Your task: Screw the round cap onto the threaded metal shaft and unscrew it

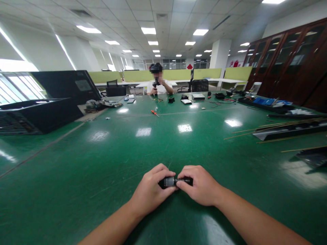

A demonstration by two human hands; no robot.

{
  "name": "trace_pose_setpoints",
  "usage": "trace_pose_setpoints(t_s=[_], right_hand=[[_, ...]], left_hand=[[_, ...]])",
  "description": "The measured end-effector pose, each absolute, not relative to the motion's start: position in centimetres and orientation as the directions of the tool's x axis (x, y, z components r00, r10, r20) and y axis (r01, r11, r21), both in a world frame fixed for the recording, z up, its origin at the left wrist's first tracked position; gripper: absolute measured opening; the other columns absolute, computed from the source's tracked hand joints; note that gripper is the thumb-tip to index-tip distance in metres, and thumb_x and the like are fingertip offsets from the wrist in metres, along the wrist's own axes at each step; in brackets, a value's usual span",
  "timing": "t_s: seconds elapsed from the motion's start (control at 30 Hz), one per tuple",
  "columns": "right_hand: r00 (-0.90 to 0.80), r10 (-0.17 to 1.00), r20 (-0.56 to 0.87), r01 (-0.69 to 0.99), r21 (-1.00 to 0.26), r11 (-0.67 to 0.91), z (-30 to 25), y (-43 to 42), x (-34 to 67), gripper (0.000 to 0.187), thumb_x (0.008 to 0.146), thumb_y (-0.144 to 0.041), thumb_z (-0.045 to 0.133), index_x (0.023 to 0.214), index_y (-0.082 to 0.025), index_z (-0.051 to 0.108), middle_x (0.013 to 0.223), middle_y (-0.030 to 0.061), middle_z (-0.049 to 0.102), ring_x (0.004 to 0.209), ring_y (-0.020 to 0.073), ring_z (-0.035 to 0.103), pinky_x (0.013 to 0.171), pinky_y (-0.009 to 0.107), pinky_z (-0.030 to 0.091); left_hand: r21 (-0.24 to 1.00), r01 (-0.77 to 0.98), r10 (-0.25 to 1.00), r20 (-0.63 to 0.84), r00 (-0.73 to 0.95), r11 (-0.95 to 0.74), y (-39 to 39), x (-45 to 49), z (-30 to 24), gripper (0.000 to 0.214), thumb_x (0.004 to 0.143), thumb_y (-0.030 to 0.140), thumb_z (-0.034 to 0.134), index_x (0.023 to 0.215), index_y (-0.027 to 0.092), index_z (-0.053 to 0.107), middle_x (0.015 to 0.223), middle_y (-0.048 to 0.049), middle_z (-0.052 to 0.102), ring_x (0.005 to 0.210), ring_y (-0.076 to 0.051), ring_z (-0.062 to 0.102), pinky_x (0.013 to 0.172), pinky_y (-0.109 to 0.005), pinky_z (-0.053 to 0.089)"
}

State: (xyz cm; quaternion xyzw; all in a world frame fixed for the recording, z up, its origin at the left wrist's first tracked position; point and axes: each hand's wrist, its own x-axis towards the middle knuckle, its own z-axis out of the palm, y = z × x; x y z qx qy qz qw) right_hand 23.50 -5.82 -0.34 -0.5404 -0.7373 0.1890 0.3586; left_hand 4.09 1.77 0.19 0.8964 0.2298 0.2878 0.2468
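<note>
A small black and silver cylindrical part (170, 181) lies between my two hands, low on the green table (163, 143). My left hand (150, 190) is wrapped round its left end, fingers curled over the top. My right hand (200, 185) pinches its right end, where a darker tip sticks out under my fingers. Both hands rest on the table surface near its front edge. Most of the part is hidden by my fingers.
Black cases (43, 109) stand at the left. Thin rods and dark trays (288, 131) lie at the right. An orange-handled tool (154, 112) and small parts sit far across the table, where another person (158, 83) is seated. Wooden cabinets (288, 58) line the right wall.
</note>
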Motion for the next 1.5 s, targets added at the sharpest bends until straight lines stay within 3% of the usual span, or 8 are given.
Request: trace_pose_setpoints(t_s=[1.5], right_hand=[[-0.148,0.94,0.307,0.701,-0.638,0.319,-0.39,-5.91,23.57,0.01,0.085,-0.024,0.063,0.083,-0.018,0.072,0.076,0.0009,0.066,0.071,0.0133,0.058,0.066,0.025,0.038]], left_hand=[[0.564,0.292,0.563,0.396,0.726,-0.773,2.02,3.79,0.07,0.028,0.075,0.016,0.077,0.101,0.022,0.069,0.091,-0.0014,0.062,0.082,-0.014,0.061,0.073,-0.025,0.049]])
